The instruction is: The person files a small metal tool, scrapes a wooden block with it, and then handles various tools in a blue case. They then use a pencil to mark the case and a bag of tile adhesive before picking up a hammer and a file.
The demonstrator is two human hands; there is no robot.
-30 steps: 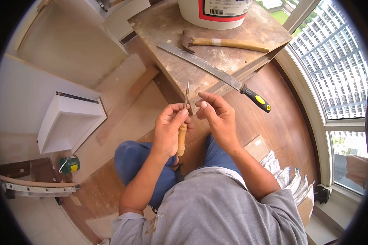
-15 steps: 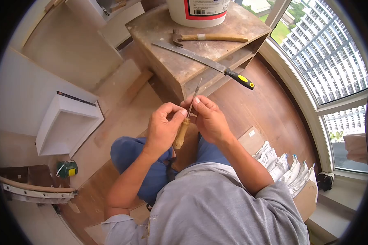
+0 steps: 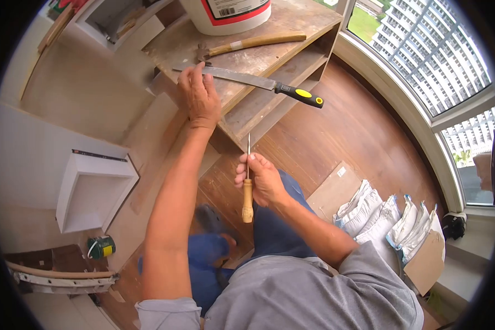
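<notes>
My right hand [image 3: 258, 179] is closed around the thin metal shaft of an awl [image 3: 248, 204], whose wooden handle points down toward me and whose pointed tip points up. My left hand [image 3: 201, 99] is stretched out over the near left corner of a wooden cabinet [image 3: 297, 22], fingers slightly apart. Its fingertips overlap the far end of a long flat file [image 3: 242, 76] with a black and yellow handle; whether they touch it I cannot tell. Just beyond the fingers lies a claw hammer [image 3: 258, 43] with a wooden handle.
On the cabinet stands a white bucket [image 3: 231, 25] with a red-edged label. White bags [image 3: 368, 212] and cardboard lie at right, by a curved window. To the left are a white drawer box [image 3: 96, 192] and a green pot [image 3: 101, 247].
My left hand has left the awl and reached forward to the cabinet top. The right hand now holds the awl alone, more upright. My left leg has shifted, and the view has turned.
</notes>
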